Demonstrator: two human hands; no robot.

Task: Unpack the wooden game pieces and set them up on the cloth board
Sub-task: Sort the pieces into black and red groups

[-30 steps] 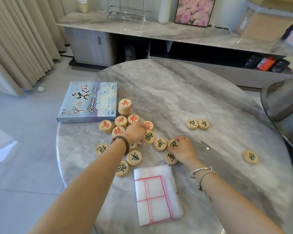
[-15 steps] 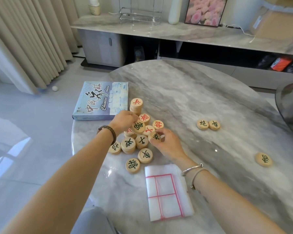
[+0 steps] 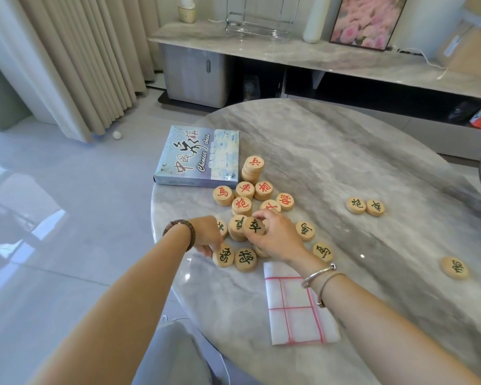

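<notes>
While the right hand [image 3: 278,240] pinches a black-lettered piece [image 3: 254,226], tilted over a short stack [image 3: 237,232], the left hand [image 3: 206,237] curls its fingertips round an edge piece [image 3: 223,256]. Loose pieces [image 3: 285,201]: clustered around both hands on the counter [image 3: 345,162]. Folded cloth board [image 3: 297,312]: under the right wrist. Game box [image 3: 197,157]: beyond the cluster.

Wears a dark brown braided bracelet [image 3: 188,231], wrapped round the wrist just behind the left hand [image 3: 206,236]. Carries a smooth silver bangle [image 3: 318,273] just behind the right hand [image 3: 278,237], with a small knobbed tip. Directly behind that, has a thin grey-brown cord band [image 3: 327,281] with a small metal clasp on its underside. Shows both forearms bare down to the near edge of view.
</notes>
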